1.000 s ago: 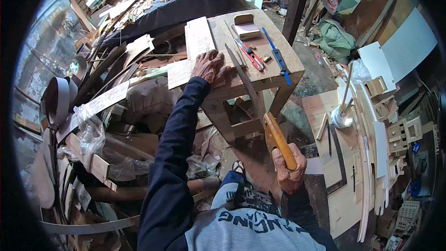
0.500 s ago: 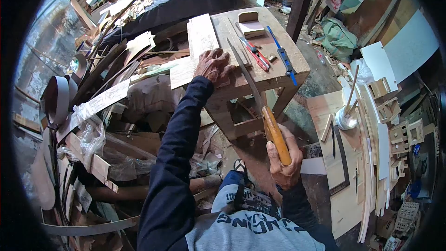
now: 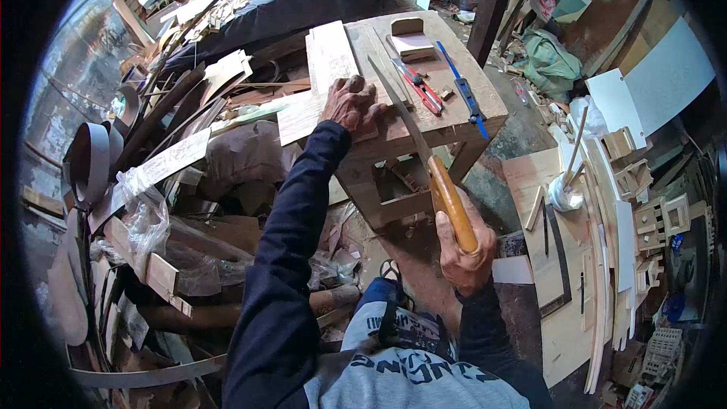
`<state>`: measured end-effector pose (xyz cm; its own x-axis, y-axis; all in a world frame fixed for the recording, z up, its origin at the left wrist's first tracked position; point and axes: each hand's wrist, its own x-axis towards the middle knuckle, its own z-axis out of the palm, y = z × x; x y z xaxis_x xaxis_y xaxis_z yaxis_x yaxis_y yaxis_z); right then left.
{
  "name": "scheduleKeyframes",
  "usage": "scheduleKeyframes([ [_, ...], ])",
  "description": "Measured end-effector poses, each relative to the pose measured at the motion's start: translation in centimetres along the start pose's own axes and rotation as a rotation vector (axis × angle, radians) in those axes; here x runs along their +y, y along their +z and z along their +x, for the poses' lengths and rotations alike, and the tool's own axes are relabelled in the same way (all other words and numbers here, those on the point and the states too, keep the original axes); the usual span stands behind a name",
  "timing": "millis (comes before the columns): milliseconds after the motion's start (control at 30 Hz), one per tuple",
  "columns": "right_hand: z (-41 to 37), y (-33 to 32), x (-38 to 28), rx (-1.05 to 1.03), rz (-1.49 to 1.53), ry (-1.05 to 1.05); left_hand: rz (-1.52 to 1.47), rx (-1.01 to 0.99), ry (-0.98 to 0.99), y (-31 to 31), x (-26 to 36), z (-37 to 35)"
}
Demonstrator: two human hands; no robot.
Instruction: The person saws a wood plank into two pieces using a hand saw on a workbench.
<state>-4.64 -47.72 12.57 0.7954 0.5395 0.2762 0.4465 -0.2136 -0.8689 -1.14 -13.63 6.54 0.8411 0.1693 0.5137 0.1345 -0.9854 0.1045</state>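
My right hand (image 3: 466, 250) is wrapped round the orange-brown wooden handle (image 3: 453, 208) of a handsaw. Its long, narrow blade (image 3: 405, 115) slants up and left across the near edge of a small wooden worktable (image 3: 473, 79). Just left of the blade, my left hand (image 3: 352, 108) presses down with bent fingers on a pale wooden board (image 3: 299, 119); the fingertips are partly hidden. Another pale board (image 3: 331, 49) extends beyond that hand. To the right of the saw lie a red utility knife (image 3: 421, 89) and a blue tool with a long thin bar (image 3: 463, 91).
An open little wooden box (image 3: 411, 39) sits at the table's far side. Scrap wood and plastic wrap (image 3: 148, 212) crowd the left. On my right are plywood sheets (image 3: 541, 182), a white container with sticks (image 3: 564, 193) and small wooden pieces (image 3: 651, 227). A dark post (image 3: 496, 7) stands behind.
My right hand and the saw handle have shifted slightly forward, away from my body, with the blade tip a little farther up. My left hand stays at about the same spot on the board.
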Motion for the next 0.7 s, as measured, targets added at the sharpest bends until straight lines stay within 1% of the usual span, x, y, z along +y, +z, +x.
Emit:
scheduleKeyframes([
  [67, -0.5, -0.1, 0.6, -0.005, 0.018, 0.011, -0.021, 0.01, 0.062, 0.3, -0.4, 0.0],
  [100, -0.9, -0.2, 0.8, -0.005, 0.026, 0.02, -0.034, -0.042, 0.005, 0.2, -0.3, 0.1],
  [167, -1.6, 0.1, 0.4, -0.008, 0.048, 0.042, -0.055, -0.008, 0.036, -0.2, 0.1, 0.0],
  [267, -3.5, -0.4, 0.2, 0.008, 0.033, 0.047, 0.002, 0.094, 0.061, 1.2, -0.9, -0.2],
  [333, -4.7, -1.3, 0.6, 0.02, 0.008, 0.04, -0.011, 0.072, 0.048, 0.5, -0.4, -0.3],
  [433, -4.9, -1.2, 1.2, 0.059, -0.017, -0.077, -0.032, -0.022, 0.006, -0.7, 0.1, 0.1],
  [467, -4.0, -0.9, 1.1, 0.055, 0.006, -0.059, -0.042, -0.063, -0.009, -0.9, 0.3, 0.3],
  [533, -1.0, 0.3, 0.4, 0.049, 0.05, -0.015, -0.045, -0.081, 0.021, -0.9, 0.1, 0.1],
  [600, 1.5, 1.7, 0.9, 0.052, 0.094, -0.038, -0.044, -0.056, 0.031, -1.1, 0.1, 0.3],
  [633, 2.1, 2.5, 1.6, 0.055, 0.116, -0.045, -0.048, -0.034, 0.03, -1.2, 0.3, 0.1],
  [667, 2.2, 2.9, 2.4, 0.076, 0.106, -0.101, -0.054, -0.015, 0.03, -1.2, 0.4, 0.1],
  [700, 1.8, 2.7, 2.6, 0.08, 0.078, -0.094, -0.039, -0.018, 0.042, -1.2, 0.5, 0.2],
])
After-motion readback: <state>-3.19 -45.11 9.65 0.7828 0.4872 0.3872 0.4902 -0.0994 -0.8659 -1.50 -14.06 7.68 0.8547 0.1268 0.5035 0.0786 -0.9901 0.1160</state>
